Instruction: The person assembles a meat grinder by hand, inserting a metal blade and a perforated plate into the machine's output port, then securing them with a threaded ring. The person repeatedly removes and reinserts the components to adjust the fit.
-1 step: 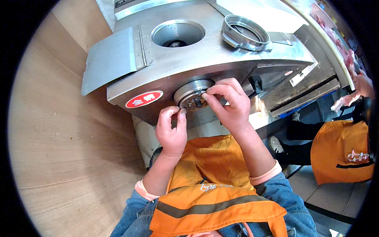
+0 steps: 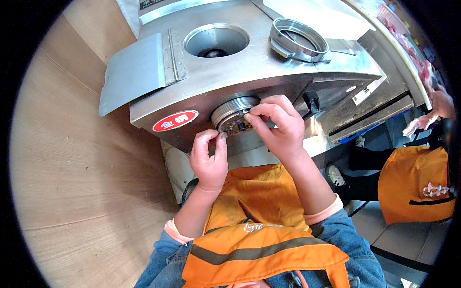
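While a hinged flap (image 2: 134, 72) lies open at the left of the steel machine (image 2: 261, 62), my left hand (image 2: 210, 162) pinches the lower-left rim of the perforated plate (image 2: 235, 126), seated at the threaded outlet (image 2: 234, 106); my right hand (image 2: 282, 130) pinches its upper-right rim. Farther right, a metal ring (image 2: 284, 42) rests atop the machine.

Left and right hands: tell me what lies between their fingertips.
In the head view, a holed disc at the front of the threaded collar lies between the left hand and right hand.
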A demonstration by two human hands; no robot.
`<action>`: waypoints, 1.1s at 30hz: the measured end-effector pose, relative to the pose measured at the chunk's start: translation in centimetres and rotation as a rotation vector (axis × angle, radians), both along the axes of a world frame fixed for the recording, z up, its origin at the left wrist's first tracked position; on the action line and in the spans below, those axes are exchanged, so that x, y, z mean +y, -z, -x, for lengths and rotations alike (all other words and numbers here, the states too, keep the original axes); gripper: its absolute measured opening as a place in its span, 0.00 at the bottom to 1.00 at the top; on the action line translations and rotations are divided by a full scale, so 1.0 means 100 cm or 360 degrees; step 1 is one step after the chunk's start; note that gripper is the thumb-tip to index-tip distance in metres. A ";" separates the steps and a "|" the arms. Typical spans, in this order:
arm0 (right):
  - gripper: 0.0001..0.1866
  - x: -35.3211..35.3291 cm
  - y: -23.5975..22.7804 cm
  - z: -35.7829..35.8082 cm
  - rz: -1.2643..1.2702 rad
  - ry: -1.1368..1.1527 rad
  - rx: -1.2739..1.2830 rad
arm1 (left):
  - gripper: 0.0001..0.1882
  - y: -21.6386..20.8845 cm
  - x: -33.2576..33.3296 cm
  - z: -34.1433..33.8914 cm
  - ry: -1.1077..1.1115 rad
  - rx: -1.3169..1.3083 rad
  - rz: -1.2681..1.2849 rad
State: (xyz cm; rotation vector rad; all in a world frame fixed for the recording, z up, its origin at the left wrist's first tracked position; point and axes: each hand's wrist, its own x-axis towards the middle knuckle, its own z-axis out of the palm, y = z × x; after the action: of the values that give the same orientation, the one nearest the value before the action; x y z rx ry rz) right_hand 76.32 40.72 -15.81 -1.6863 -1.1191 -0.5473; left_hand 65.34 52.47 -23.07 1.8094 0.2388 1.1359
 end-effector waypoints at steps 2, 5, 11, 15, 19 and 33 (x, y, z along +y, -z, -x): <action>0.09 -0.001 0.000 0.000 -0.0053 -0.0062 0.0110 | 0.09 0.003 -0.001 -0.001 0.0000 -0.0004 0.0120; 0.09 -0.001 0.001 0.000 -0.0107 -0.0078 0.0235 | 0.08 0.000 -0.001 -0.002 0.0014 -0.0012 0.0175; 0.09 0.002 0.003 0.002 -0.0246 -0.0100 0.0399 | 0.08 -0.018 0.004 0.002 -0.0012 0.0053 0.0069; 0.08 0.000 0.002 0.000 -0.0165 -0.0098 0.0360 | 0.05 -0.017 0.004 0.003 0.0058 0.0103 0.0088; 0.08 -0.002 0.000 -0.002 -0.0083 -0.0083 0.0469 | 0.05 -0.012 0.005 0.002 0.0055 0.0107 0.0113; 0.16 -0.017 -0.102 -0.058 0.0521 0.0634 -0.0617 | 0.06 -0.010 -0.001 -0.001 -0.0001 0.0007 0.0162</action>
State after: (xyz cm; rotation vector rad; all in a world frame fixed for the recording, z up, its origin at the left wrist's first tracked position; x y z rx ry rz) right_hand 82.09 39.01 -5.58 -2.1714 -1.1939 -1.0200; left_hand 65.46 52.42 -22.08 1.7223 0.2943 1.1010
